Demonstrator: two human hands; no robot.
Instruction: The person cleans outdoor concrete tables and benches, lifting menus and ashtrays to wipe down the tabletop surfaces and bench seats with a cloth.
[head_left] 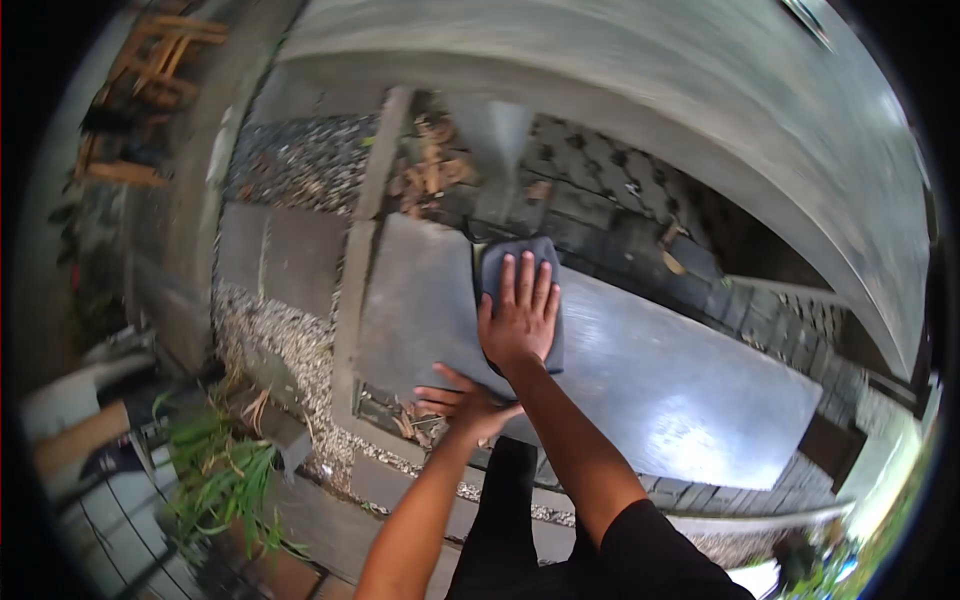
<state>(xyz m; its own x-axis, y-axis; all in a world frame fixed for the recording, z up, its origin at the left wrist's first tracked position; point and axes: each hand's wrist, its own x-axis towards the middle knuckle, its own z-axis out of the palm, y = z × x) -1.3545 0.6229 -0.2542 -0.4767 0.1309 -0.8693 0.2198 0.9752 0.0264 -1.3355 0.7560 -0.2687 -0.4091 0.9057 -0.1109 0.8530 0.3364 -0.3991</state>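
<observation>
My right hand (522, 315) lies flat, fingers stretched out, on a dark grey, soft-looking rectangular item (493, 265). Whether this is a folded cloth or a pouch I cannot tell. A thin dark edge or strap runs along its left side. Beneath it is a smooth grey bench (660, 365), its surface shiny toward the right. At the bench's near edge is my left hand (465, 405), fingers spread and pointing left, with nothing held in it. My left hand is close to the lower end of the dark item; whether they touch is unclear.
A large curved grey tabletop (620, 45) spans the far side, above a tapered support (492, 150). Pebbles (275, 325) and paving slabs (300, 245) cover the ground at left. A green plant (225, 470) grows lower left; wooden furniture (150, 70) stands upper left.
</observation>
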